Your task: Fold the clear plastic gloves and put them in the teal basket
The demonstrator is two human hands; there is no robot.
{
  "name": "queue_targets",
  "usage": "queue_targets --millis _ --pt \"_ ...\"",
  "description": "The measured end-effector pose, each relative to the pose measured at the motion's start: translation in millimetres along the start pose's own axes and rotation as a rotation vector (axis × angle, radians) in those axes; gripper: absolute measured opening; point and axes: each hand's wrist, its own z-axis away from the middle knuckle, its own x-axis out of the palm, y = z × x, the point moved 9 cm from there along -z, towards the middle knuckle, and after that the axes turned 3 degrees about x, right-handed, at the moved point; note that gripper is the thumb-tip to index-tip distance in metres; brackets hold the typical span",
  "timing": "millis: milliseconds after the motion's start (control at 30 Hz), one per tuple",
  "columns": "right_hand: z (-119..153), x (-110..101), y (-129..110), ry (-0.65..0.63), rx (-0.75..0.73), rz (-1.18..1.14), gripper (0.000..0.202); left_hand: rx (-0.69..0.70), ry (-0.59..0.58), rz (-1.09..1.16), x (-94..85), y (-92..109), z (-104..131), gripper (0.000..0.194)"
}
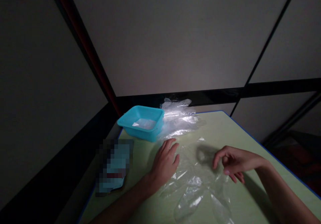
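Observation:
A crinkled sheet of thin clear plastic [194, 182], with long lobes like a disposable glove, lies spread on the table between my hands. My left hand [165, 162] rests at its left edge, palm down, thumb and fingers apart. Over its right side hovers my right hand [232, 162], the fingers bent and the thumb apart from the index finger. The plastic comes close to that thumb; whether they touch I cannot tell. Beyond my left hand lies a pile of clear disposable plastic gloves [179, 118], against a turquoise plastic basket [140, 132].
Inside the basket is a flat whitish piece [144, 124]. A blurred-out, pale blue object [115, 167] lies at the table's left edge. The pale green table [215, 125] has a blue rim and stands against a panelled wall [175, 43].

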Motion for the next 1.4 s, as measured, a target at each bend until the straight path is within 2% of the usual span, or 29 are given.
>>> queue_targets --millis 100,233,333,467,600,800,967,1233,1400 --pt "6.8 -5.1 -25.1 0.071 -0.207 -0.071 0.036 0.011 -0.163 -0.059 18.8 10.3 8.7 0.036" --pt "4.5 -24.3 -51.3 0.419 -0.467 -0.107 0.027 0.026 -0.394 -0.088 43.4 16.3 18.7 0.055" --pt "-11.2 -21.0 -57.0 0.608 -0.544 -0.047 0.029 0.076 -0.466 -0.092 50.2 25.3 18.8 0.058" --pt "-38.1 2.7 -55.3 0.711 -0.491 0.299 0.038 0.087 -0.395 -0.122 45.4 26.6 11.8 0.052" --pt "-63.1 32.2 -50.1 0.631 -0.433 0.703 0.052 0.078 -0.339 -0.201 45.1 13.2 14.1 0.048" --pt "-81.9 44.4 -35.5 0.64 -0.325 1.069 0.055 0.115 -0.299 -0.326 47.1 2.0 23.9 0.05" --pt "-72.5 32.0 -24.8 0.699 -0.296 1.177 0.055 0.135 -0.269 -0.351 44.8 1.3 26.5 0.055" --pt "-43.1 -17.8 0.7 0.826 -0.159 1.217 0.054 0.12 -0.28 -0.344 44.5 -1.9 27.7 0.061" --pt "-42.2 -20.1 1.5 0.837 -0.12 1.238 0.055 0.108 -0.292 -0.331 40.9 -7.0 31.2 0.064"
